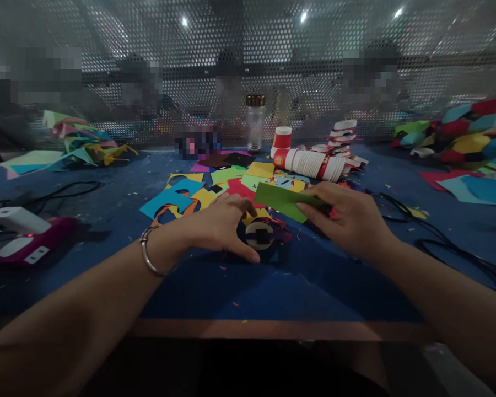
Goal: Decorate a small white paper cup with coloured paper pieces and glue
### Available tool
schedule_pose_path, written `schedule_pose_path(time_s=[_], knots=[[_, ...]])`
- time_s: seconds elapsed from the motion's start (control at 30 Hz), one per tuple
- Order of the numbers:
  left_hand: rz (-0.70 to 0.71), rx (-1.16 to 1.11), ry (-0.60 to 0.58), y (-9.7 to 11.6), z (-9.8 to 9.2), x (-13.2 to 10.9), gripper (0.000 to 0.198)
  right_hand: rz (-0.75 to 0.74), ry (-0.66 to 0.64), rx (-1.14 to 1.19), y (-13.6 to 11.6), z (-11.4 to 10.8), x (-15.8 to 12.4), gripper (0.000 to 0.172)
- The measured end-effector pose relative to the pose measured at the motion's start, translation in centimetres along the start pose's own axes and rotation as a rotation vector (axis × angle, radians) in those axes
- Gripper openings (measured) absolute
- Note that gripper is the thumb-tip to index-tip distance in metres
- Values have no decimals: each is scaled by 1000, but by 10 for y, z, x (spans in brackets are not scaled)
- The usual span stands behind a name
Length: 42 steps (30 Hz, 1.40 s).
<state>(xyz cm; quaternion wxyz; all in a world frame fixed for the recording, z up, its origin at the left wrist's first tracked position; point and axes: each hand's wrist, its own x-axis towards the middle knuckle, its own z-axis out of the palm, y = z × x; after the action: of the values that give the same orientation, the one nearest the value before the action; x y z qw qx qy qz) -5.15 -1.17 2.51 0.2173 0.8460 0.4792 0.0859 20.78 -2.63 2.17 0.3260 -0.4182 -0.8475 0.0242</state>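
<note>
My left hand (221, 223), a metal bangle on its wrist, curls around a small round stack of coloured paper pieces (261, 234) on the blue table cover (273, 286); thumb and fingers touch its left side. My right hand (347, 220) pinches a green paper sheet (283, 201) by its right end and holds it just above and behind the round stack. A light disc with a dark cross-shaped mark tops the stack.
Cut coloured paper scraps (215, 184) litter the table behind my hands. Paper cups lie in a row (310, 162); a clear bottle (255, 124) stands at the back. A glue gun (22, 240) sits left, a black cable (446, 242) right. Paper piles (463, 132) lie far right and far left.
</note>
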Motion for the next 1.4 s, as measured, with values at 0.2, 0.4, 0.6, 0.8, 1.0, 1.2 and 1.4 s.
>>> schedule_pose_path(time_s=[0.2, 0.4, 0.6, 0.8, 1.0, 1.2, 1.4], knots=[[-36, -178, -8, 8, 8, 2, 48, -92, -32, -45, -3, 5, -4, 24], [35, -687, 71, 8, 6, 4, 43, -132, 6, -107, -8, 5, -5, 27], [38, -865, 57, 13, 10, 6, 50, -183, -13, -122, -9, 3, -6, 30], [91, -924, 52, 15, 8, 4, 47, -279, -32, -161, -8, 7, -8, 30], [77, -816, 184, 9, 8, 6, 114, -319, -60, -219, -6, 9, -9, 34], [183, -731, 160, 11, 5, 6, 93, -337, -68, -296, -5, 9, -10, 34], [159, -634, 192, 13, 5, 4, 31, -389, -2, -344, -9, 8, -9, 31]])
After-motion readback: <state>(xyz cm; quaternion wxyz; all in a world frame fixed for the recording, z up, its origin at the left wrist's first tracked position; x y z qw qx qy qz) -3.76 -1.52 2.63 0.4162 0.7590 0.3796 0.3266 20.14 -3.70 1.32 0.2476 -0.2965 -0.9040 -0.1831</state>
